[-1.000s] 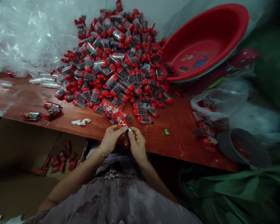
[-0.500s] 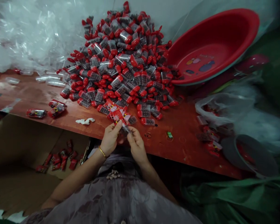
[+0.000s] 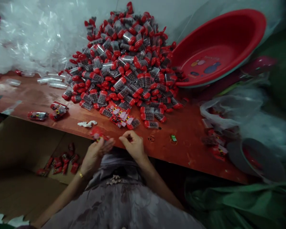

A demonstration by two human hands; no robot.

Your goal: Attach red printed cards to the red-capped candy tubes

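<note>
Nearest the camera: patterned grey garment across the lap. Left hand (image 3: 95, 154) sits at the near edge of the red-brown table (image 3: 188, 130), fingers curled closed around a small red packet (image 3: 98, 133), which sticks up just above the fingertips. Packet is motion-blurred; its print is unreadable. Right hand (image 3: 132, 144) rests on the table edge beside it, fingers loosely bent inward with thumb and forefinger near each other; whether anything is pinched between them cannot be told.

Change versus half a second ago: both hands were then together over one packet near the front of the heap. Now they are apart; the left hand has swung left and toward the body with the packet, and the right hand has dropped to the table edge.

Below the table on the left: open cardboard box (image 3: 26, 152) with a loose cluster of red packets (image 3: 62, 159) on its floor.

On the table, just beyond the hands: a small stack of red printed labels (image 3: 119, 114). Left: two finished packets (image 3: 58, 110) and a scrap of white paper (image 3: 87, 123). Right: a clear plastic bag (image 3: 226, 108) holding a few red items.

Mid-table: a large heap of clear capsules with red caps (image 3: 124, 63), dark contents visible.

Far right: red plastic basin (image 3: 228, 35), tilted against the wall, with a cartoon print on its bottom. Far left: a mound of clear plastic sleeves (image 3: 26, 38).
</note>
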